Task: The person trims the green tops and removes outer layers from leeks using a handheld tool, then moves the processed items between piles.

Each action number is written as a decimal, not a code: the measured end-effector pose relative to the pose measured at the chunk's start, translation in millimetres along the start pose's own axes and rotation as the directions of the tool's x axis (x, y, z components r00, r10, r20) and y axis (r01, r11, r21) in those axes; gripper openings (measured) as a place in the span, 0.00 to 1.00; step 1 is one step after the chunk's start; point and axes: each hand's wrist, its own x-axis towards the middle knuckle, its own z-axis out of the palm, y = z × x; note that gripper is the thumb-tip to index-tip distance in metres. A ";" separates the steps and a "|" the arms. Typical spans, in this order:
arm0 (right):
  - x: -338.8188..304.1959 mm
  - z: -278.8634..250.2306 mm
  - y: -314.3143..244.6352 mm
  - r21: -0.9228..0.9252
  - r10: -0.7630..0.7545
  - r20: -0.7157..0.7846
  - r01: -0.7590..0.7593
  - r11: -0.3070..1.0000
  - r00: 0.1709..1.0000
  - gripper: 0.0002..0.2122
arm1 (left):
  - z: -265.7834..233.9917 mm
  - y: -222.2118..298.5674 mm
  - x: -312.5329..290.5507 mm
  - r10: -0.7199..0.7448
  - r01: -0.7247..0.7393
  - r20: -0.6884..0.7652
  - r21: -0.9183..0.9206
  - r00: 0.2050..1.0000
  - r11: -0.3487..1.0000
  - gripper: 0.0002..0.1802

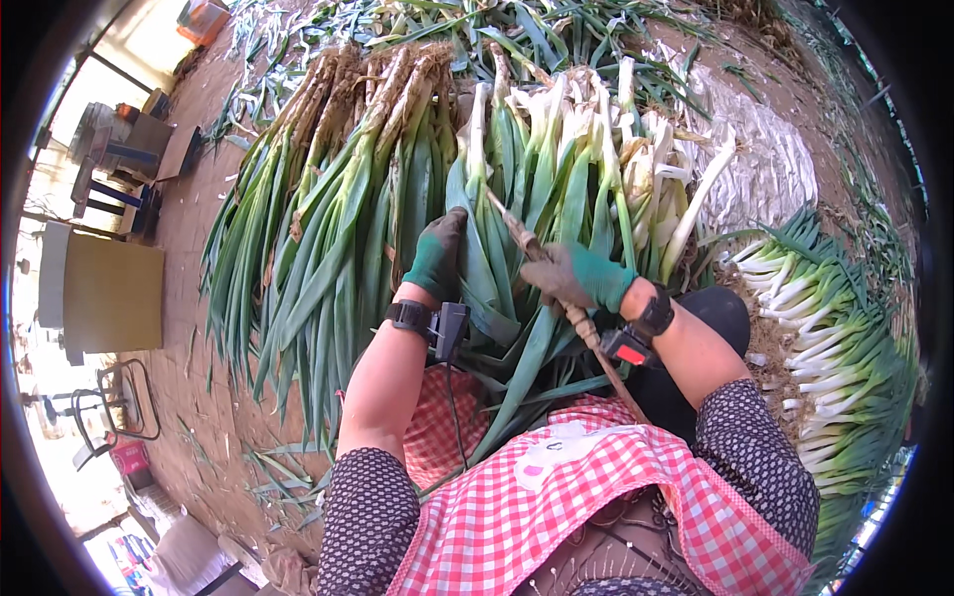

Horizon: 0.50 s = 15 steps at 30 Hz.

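Note:
My left hand [437,254], in a green glove with a dark, soiled palm, is closed around the leaves of a long green onion [478,214]. The onion's pale stalk points away from me. My right hand [576,275], gloved alike, grips a dirty nozzle wand [524,236] on a hose [618,382]. The wand's narrow tip points up and left, close to the onion's leaves. Left of my hands lies a heap of unpeeled green onions [343,169] with brown, soil-covered roots. Beyond my right hand are paler onions [596,129] with loose skins.
At my right, a long row of white-stalked green onions [815,328] lies on the ground. A crumpled white sheet [760,159] and scattered leaf scraps [556,30] are farther off. A tan box-like object [109,293] and a metal-framed chair [129,397] stand left. A checked apron [556,467] covers my lap.

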 end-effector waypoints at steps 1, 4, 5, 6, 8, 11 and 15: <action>-4.3 1.9 1.6 -0.038 -0.007 0.023 0.007 0.999 1.000 0.20 | 3.1 1.3 -1.3 0.009 -0.009 -0.001 0.024 1.000 1.000 0.23; -3.0 1.9 6.1 -0.039 0.021 0.007 -0.020 0.999 1.000 0.21 | 9.5 7.5 -3.5 -0.043 0.053 -0.084 0.121 0.996 0.991 0.24; 0.1 1.4 8.0 -0.020 0.037 -0.012 -0.038 0.999 0.999 0.22 | 10.8 9.0 -4.1 -0.071 0.091 -0.127 0.155 0.989 0.984 0.25; 4.2 1.3 7.5 -0.002 0.048 -0.029 -0.048 0.999 0.998 0.22 | 4.3 7.1 -1.9 -0.063 0.073 -0.089 0.122 0.994 0.990 0.25; 20.1 -0.1 3.8 -0.034 0.007 -0.053 -0.008 0.999 0.999 0.23 | -14.9 -2.6 3.7 -0.042 0.043 -0.020 0.049 0.999 0.998 0.25; 54.5 -22.0 16.6 0.002 0.102 -0.025 -0.102 0.995 0.994 0.23 | 6.7 7.6 -5.1 -0.099 0.105 0.048 -0.148 0.994 0.983 0.26; 67.2 -26.1 6.7 -0.070 -0.025 0.021 0.026 0.997 0.999 0.23 | -6.7 18.6 -8.1 -0.061 0.062 0.014 -0.123 0.998 0.990 0.27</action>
